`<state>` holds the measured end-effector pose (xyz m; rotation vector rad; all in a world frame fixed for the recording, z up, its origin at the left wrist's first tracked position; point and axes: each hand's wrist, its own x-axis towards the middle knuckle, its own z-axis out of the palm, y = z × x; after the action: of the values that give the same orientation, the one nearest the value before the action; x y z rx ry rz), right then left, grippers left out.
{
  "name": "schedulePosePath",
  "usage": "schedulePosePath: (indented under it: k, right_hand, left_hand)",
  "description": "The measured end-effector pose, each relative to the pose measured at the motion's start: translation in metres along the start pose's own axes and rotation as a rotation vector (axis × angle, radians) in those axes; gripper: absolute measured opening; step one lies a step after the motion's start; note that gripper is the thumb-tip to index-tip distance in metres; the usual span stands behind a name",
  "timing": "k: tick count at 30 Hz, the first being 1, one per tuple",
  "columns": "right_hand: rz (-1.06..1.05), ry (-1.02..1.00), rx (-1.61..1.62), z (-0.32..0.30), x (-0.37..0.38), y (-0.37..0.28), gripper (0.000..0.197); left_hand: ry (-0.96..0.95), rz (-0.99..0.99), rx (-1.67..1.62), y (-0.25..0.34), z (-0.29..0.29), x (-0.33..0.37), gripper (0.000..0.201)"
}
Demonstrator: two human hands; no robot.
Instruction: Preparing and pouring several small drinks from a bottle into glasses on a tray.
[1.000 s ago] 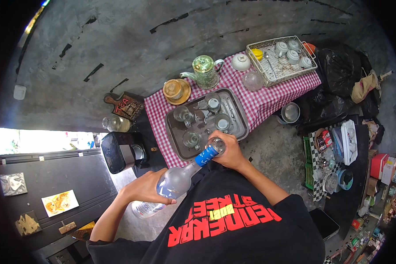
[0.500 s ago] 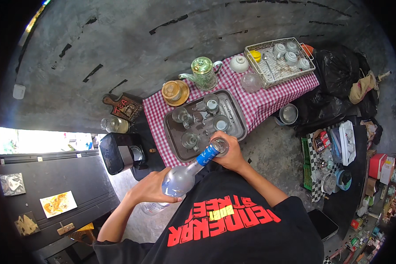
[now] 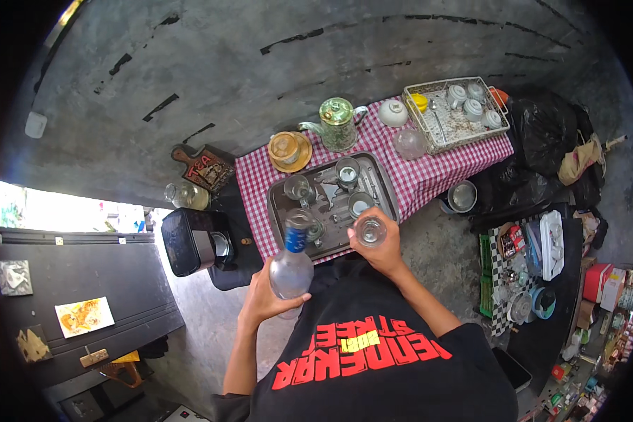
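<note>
My left hand (image 3: 266, 301) is wrapped round a clear glass bottle (image 3: 292, 276) with a blue-banded neck, which stands nearly upright in front of me. In my right hand (image 3: 387, 254) is a small clear glass (image 3: 371, 231), held just to the right of the bottle, apart from its mouth. Whether liquid is in the glass, I cannot tell. Beyond both hands, a brown tray (image 3: 382, 184) bears several glass mugs, among them a far mug (image 3: 347, 171) and a left mug (image 3: 299, 188). The bottle's neck partly hides the nearest mug (image 3: 316, 231).
The tray lies on a pink checked tablecloth (image 3: 250, 195). Behind it stand a green teapot (image 3: 339, 128), a wooden cup (image 3: 284, 146) on a saucer and a white bowl (image 3: 393, 112). A white wire basket (image 3: 439, 143) holds cups. A black appliance (image 3: 184, 243) is at the left.
The bottle has swung from leaning over the glass to nearly upright, its mouth moving left off the glass. My right hand has shifted slightly right with the glass.
</note>
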<state>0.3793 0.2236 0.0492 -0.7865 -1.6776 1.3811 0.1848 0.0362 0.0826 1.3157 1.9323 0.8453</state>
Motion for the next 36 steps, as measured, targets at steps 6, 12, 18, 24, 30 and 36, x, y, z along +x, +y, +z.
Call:
schedulePosePath:
  k: [6, 12, 18, 24, 30, 36]
  right_hand:
    - [0.009, 0.018, -0.012, 0.001, 0.0, 0.004, 0.024]
    - [0.058, -0.016, -0.054, 0.01, -0.005, 0.003, 0.022]
    - [0.07, 0.021, -0.083, 0.022, -0.009, 0.005, 0.024]
    - [0.126, 0.101, -0.107, 0.036, -0.011, 0.004, 0.024]
    - [0.134, 0.178, -0.174, 0.053, -0.007, -0.002, 0.024]
    - [0.152, 0.242, -0.219, 0.069, -0.002, -0.005, 0.024]
  left_hand:
    - [0.325, -0.078, -0.265, -0.043, 0.005, 0.009, 0.071]
    - [0.67, -0.079, -0.35, -0.089, 0.001, 0.043, 0.072]
    - [0.923, -0.103, -0.376, -0.13, -0.014, 0.105, 0.079]
    - [1.107, -0.249, -0.262, -0.184, -0.025, 0.171, 0.089]
    - [1.055, -0.252, -0.236, -0.227, -0.038, 0.219, 0.093]
    - [1.105, -0.208, -0.222, -0.244, -0.043, 0.253, 0.094]
